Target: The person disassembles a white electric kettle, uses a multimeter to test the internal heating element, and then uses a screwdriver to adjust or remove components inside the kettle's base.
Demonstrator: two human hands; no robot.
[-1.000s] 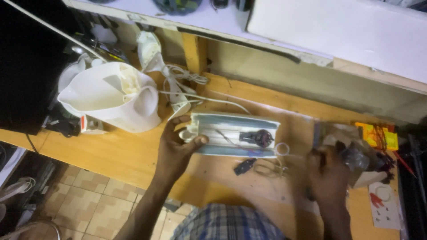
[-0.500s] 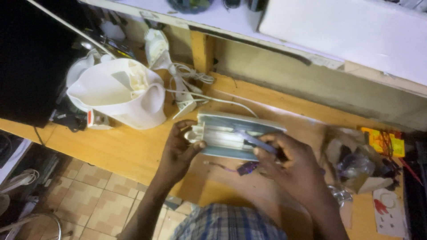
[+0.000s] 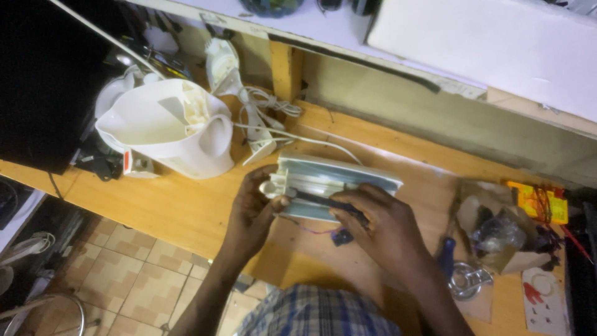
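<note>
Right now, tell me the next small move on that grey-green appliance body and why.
Probably keep the left hand clamped on the appliance body's end and press the dark tool in the right hand a little further along its face. The tool tip already lies against the body near the left thumb, and the body sits on the wooden bench.

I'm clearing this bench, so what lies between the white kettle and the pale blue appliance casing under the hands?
In the head view, white cords and a white plug lie on the wooden bench between the white kettle and the pale blue casing.
</note>
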